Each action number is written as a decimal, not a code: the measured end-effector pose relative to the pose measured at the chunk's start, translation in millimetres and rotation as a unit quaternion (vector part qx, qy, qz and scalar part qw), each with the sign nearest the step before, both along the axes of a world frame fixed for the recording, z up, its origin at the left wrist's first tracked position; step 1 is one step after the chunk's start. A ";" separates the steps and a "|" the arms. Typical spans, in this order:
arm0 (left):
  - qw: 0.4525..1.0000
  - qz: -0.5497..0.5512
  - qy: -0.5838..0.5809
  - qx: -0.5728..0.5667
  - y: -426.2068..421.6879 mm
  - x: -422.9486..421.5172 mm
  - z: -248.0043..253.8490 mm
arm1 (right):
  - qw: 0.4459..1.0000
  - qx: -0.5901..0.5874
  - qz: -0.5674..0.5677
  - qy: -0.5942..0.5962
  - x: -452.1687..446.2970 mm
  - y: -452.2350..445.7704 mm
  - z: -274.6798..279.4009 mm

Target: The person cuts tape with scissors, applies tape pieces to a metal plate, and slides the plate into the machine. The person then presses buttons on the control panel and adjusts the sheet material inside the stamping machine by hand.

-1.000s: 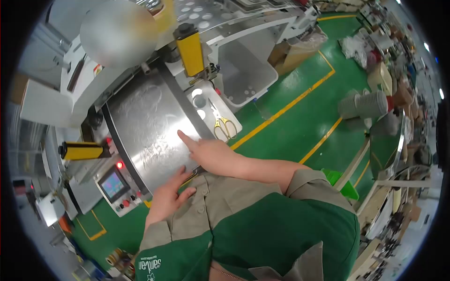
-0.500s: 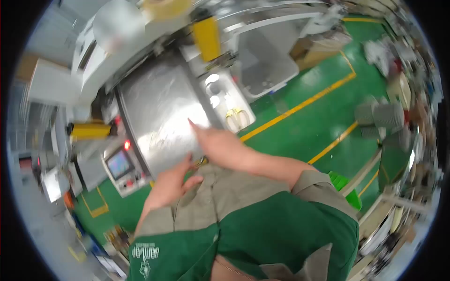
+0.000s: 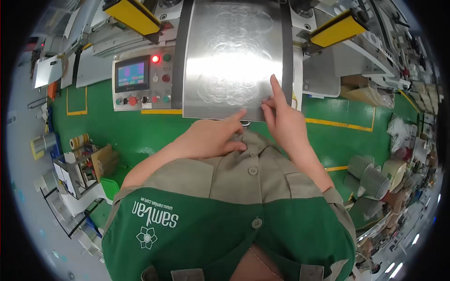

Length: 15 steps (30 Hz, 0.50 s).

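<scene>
A flat metal plate (image 3: 225,89) with swirling scratch marks and a bright glare lies in front of me on a dark machine bed. My left hand (image 3: 206,138) is at the plate's front edge, index finger stretched to the edge and thumb apart below it. Over the plate's front right corner is my right hand (image 3: 288,122), its index finger pointing forward and the other fingers partly bent. I see nothing held in either hand. Whether the fingertips press on the metal is hard to tell.
Left of the plate stands a control panel (image 3: 136,79) with a screen, several buttons and a lit red lamp. Yellow machine parts (image 3: 133,16) flank the bed on both sides. A grey bin (image 3: 321,70) and cardboard (image 3: 363,96) are at right, over a green floor (image 3: 164,131).
My view has turned and levelled, so the plate now sits upright ahead. Both hands stay by the plate's front edge; the right index finger still points forward.
</scene>
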<state>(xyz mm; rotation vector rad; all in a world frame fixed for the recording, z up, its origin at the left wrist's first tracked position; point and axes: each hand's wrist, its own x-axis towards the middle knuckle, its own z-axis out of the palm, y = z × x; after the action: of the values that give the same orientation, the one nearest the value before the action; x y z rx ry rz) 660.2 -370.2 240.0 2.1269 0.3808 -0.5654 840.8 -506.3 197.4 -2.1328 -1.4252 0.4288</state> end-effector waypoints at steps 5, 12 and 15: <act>0.999 -0.016 -0.040 0.002 6.6 -8.2 -14.1 | 0.996 -0.072 -0.043 0.033 -5.5 7.4 12.3; 0.994 -0.036 -0.093 0.054 15.8 -18.8 -22.7 | 0.997 -0.061 -0.039 0.021 -6.3 7.3 5.9; 0.990 -0.040 -0.116 0.071 22.0 -21.5 -15.6 | 0.996 -0.072 -0.048 0.023 -7.6 8.8 10.3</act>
<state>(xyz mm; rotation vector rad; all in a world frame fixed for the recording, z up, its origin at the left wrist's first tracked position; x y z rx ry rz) 638.7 -348.3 224.4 2.3226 0.2113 -0.3395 833.2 -497.5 207.6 -2.2792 -1.2952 0.5571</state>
